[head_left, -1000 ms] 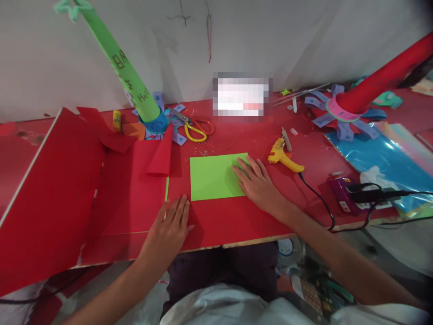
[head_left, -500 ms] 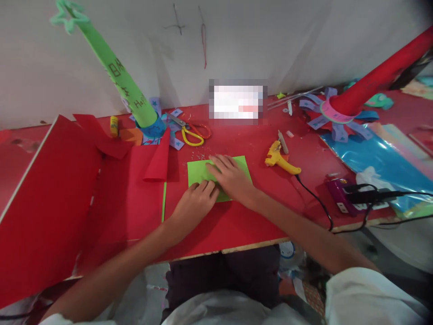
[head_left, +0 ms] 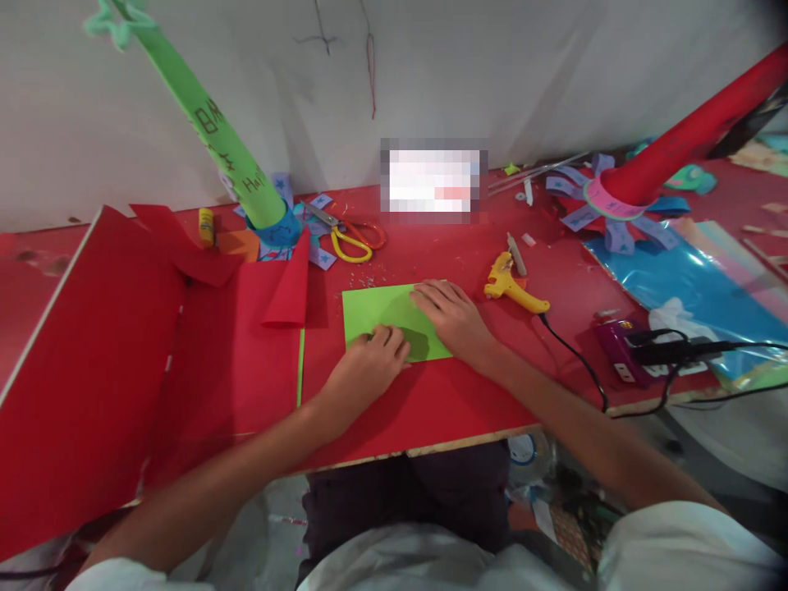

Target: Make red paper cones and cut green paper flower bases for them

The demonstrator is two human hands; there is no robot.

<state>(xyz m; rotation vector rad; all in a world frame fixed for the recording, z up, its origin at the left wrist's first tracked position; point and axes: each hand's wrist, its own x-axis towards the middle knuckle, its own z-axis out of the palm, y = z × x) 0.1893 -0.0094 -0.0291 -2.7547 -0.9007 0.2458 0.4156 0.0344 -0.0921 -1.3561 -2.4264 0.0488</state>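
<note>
Where the card [head_left: 391, 309] lies: flat on the red surface [head_left: 394, 419], partly covered.
Left hand [head_left: 374, 359]: fingers curled at the card's near edge; cannot tell whether it grips.
Right hand [head_left: 456, 322]: loosely spread over the right end.
Glue gun [head_left: 515, 289]: near the right hand; purple box [head_left: 625, 353] farther right.
Scissors [head_left: 340, 225]: beyond, near the green tube [head_left: 225, 156].
Red cone [head_left: 290, 291]: left.

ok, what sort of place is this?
Likely a craft workspace: a yellow glue gun, scissors and a bright green sheet are laid out on a red table.
</note>
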